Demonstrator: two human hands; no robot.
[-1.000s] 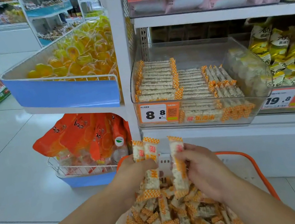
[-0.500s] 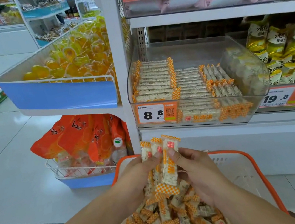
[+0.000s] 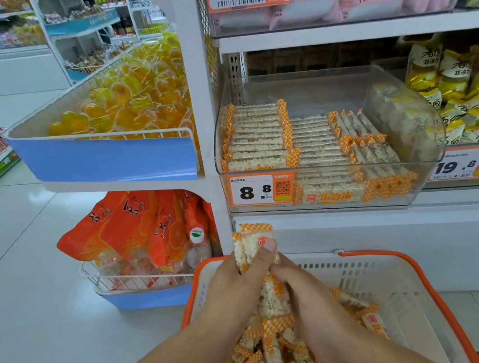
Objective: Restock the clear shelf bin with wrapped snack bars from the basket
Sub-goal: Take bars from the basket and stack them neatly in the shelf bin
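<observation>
Left hand (image 3: 242, 280) grips a small bundle of wrapped rice-crisp bars (image 3: 254, 244) upright, thumb pressed across their front, probably squaring the ends for tidy stacking. Right hand (image 3: 314, 305) is curled round the bundle's lower half, just above the loose bars heaped in the orange-rimmed basket (image 3: 423, 286). The clear shelf bin (image 3: 404, 107) sits above the basket, rows filled on its left, right side sparse. Bundle not yet lifted to it.
</observation>
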